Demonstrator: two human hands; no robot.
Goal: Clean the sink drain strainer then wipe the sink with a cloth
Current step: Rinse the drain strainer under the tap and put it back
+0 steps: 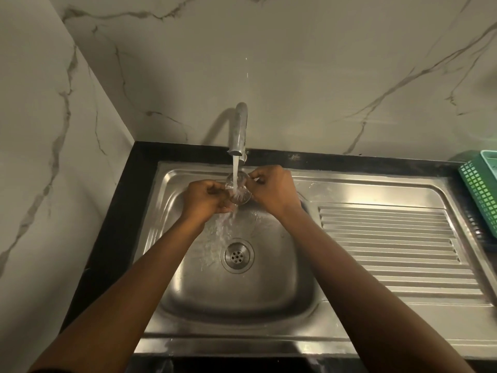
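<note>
Both hands are up at the back of the sink, and the drain strainer [238,190] sits right between them, under the tap [238,130]. My left hand [204,201] pinches its left edge with curled fingers, and my right hand [271,189] pinches the right edge the same way. It's a round piece, so there's no long axis to speak of, and neither hand is nearer than the other. The water stream [235,168] hits it in the middle and splashes off the bottom into the basin [242,300].

What matters next is the drain opening [237,256]. It lies straight toward me from the strainer, low in the basin, with nothing between it and my hands but falling water. When the rinse looks done, I'd judge it a plain drop back down into that hole.

The metal is wet and my grip is only on the rim, so a slip is the risk.

Off to my right runs the ribbed drainboard [390,243], and past it a green basket [481,195] on the black counter [126,200], well apart from the work. I can't see a cloth anywhere in view, so the wipe isn't started.
</note>
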